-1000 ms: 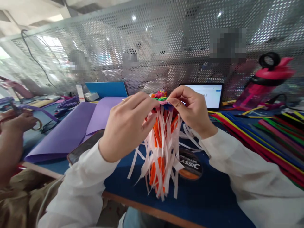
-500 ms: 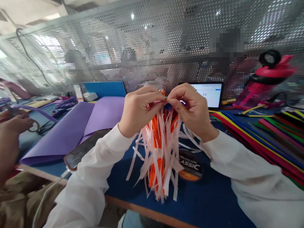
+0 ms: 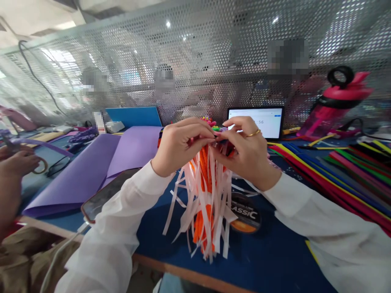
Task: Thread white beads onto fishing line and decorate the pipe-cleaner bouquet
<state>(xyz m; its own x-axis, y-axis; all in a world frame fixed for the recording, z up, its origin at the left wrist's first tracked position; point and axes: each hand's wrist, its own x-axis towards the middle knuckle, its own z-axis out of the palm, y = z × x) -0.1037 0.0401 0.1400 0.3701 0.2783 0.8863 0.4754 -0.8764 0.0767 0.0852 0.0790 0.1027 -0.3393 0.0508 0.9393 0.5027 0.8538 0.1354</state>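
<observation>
An orange bundle [image 3: 200, 221] of fuzzy stems stands before me, with pale pinkish-white ribbon strips [image 3: 224, 195] hanging down around it. Small bright pink and green pieces [image 3: 210, 121] show at its top, behind my fingers. My left hand [image 3: 185, 140] pinches thumb and fingers together at the top of the bundle; what lies in that pinch is too small to make out. From the other side my right hand [image 3: 247, 152], with a gold ring, meets it with bent fingers and thumb closed near the same spot. The fingertips hide what they grip.
Purple sheets [image 3: 79, 171] and a phone [image 3: 106, 193] with a white cable lie left. A round "Classic" label [image 3: 244, 213] sits by the ribbons. Coloured pipe cleaners [image 3: 330, 183], a tablet [image 3: 265, 122] and a pink bottle [image 3: 330, 110] are right. Another person's hand [image 3: 23, 162] holds scissors far left.
My right hand has turned and shifted slightly down, bringing its ring into sight and uncovering more of the tablet. My left hand stays pinched at the bundle's top, slightly lower.
</observation>
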